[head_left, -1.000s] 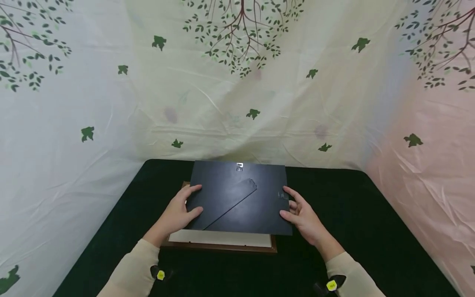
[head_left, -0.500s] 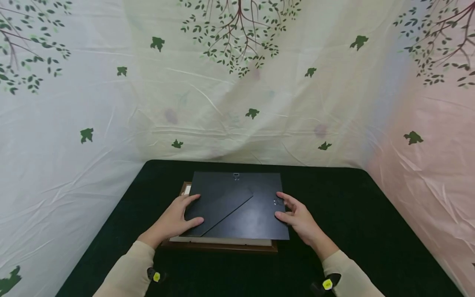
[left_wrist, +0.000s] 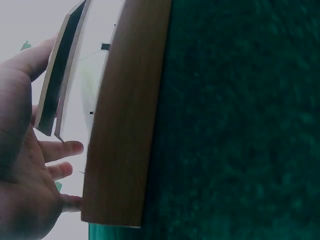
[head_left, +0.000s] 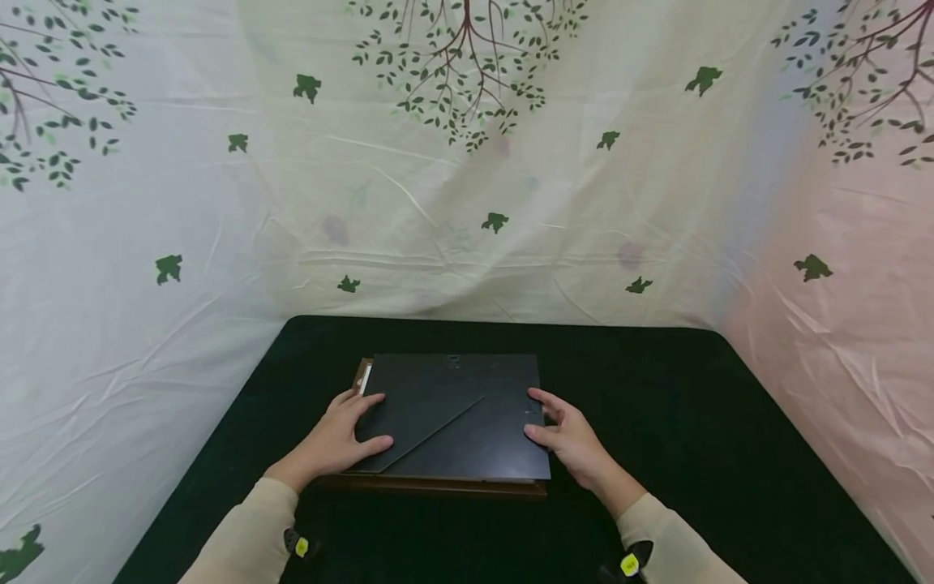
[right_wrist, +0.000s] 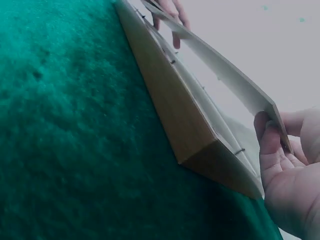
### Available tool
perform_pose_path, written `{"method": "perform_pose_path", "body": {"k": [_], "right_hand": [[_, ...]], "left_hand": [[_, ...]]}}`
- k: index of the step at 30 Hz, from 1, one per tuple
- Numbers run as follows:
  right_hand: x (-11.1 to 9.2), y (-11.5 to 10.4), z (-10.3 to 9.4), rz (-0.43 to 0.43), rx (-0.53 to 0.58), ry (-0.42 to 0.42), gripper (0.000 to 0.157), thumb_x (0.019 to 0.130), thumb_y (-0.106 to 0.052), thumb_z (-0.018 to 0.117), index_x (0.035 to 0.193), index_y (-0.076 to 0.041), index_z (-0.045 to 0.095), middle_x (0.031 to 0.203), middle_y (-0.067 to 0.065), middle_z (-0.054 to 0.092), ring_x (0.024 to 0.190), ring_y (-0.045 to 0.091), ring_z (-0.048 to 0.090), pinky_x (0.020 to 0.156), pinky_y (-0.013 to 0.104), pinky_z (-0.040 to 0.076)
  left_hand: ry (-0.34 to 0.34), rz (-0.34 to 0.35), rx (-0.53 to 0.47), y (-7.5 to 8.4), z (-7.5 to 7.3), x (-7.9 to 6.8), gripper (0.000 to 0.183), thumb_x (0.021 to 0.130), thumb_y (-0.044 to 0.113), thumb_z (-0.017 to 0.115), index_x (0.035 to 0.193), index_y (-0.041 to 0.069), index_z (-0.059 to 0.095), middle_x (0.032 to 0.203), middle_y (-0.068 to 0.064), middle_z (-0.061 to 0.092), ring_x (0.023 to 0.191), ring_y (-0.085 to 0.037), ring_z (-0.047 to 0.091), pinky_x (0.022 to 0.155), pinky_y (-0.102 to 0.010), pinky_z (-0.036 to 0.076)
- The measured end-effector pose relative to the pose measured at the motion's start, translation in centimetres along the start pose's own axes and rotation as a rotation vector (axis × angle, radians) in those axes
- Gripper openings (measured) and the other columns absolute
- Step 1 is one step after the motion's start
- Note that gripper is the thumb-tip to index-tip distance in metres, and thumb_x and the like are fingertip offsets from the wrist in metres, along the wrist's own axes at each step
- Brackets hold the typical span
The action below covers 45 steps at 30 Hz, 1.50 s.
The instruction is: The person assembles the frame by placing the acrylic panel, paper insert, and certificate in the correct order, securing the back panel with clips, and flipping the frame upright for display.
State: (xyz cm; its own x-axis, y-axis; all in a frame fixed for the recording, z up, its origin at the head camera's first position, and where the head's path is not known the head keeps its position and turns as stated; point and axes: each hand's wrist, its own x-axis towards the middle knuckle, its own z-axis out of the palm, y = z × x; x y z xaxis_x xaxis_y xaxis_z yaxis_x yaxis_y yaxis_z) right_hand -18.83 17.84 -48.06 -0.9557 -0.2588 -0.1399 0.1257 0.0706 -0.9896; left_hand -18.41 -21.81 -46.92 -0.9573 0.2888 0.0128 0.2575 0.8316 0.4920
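Note:
A dark picture frame backing board (head_left: 460, 430), marked by a diagonal stand line and small metal fittings, is held over a brown wooden picture frame (head_left: 438, 484). My left hand (head_left: 328, 438) grips the board's left edge, thumb on top and fingers beneath. At the right edge, my right hand (head_left: 572, 446) pinches the board between thumb and fingers. The right wrist view shows a gap between the board (right_wrist: 225, 75) and the frame (right_wrist: 170, 105), with small tabs along the frame's inner edge. From the head view the board hides most of the frame.
The frame lies on a table covered in dark green cloth (head_left: 657, 422). Behind it hangs a pale curtain (head_left: 409, 195) printed with branches and leaves, continuing along both sides. Each wrist carries a black strap with a yellow marker.
Both hands have lowered the backing board toward me and slightly left, so it covers more of the frame. The frame has stayed in place.

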Motion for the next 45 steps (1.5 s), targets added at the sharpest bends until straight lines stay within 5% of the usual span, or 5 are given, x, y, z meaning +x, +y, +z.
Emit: {"method": "perform_pose_path", "body": {"k": [12, 28, 45], "right_hand": [[0.7, 0.4, 0.9, 0.047, 0.108, -0.014, 0.061, 0.093, -0.009, 0.063, 0.148, -0.016, 0.037, 0.136, 0.017, 0.049, 0.106, 0.027, 0.062, 0.082, 0.037, 0.054], [1.1, 0.1, 2.2, 0.081, 0.195, 0.025, 0.059, 0.093, -0.006, 0.061, 0.145, -0.020, 0.040, 0.136, 0.013, 0.050, 0.112, 0.029, 0.060, 0.087, 0.041, 0.052], [1.6, 0.1, 2.0, 0.073, 0.109, -0.015, 0.058, 0.095, -0.007, 0.058, 0.148, -0.019, 0.036, 0.140, 0.015, 0.048, 0.113, 0.029, 0.060, 0.087, 0.039, 0.053]], "left_hand": [[-0.006, -0.016, 0.000, -1.0, 0.3, -0.3, 0.084, 0.082, 0.068, 0.058, 0.146, 0.015, 0.042, 0.155, -0.022, 0.022, 0.140, -0.045, 0.016, 0.103, -0.067, 0.026], [-0.015, -0.022, -0.009, -1.2, 0.3, -0.5, 0.087, 0.082, 0.072, 0.054, 0.146, 0.014, 0.042, 0.154, -0.023, 0.022, 0.139, -0.044, 0.019, 0.102, -0.065, 0.029], [-0.036, -0.030, 0.031, -0.9, 0.5, -0.4, 0.090, 0.078, 0.071, 0.061, 0.145, 0.014, 0.043, 0.154, -0.022, 0.024, 0.140, -0.046, 0.015, 0.101, -0.069, 0.027]]}}
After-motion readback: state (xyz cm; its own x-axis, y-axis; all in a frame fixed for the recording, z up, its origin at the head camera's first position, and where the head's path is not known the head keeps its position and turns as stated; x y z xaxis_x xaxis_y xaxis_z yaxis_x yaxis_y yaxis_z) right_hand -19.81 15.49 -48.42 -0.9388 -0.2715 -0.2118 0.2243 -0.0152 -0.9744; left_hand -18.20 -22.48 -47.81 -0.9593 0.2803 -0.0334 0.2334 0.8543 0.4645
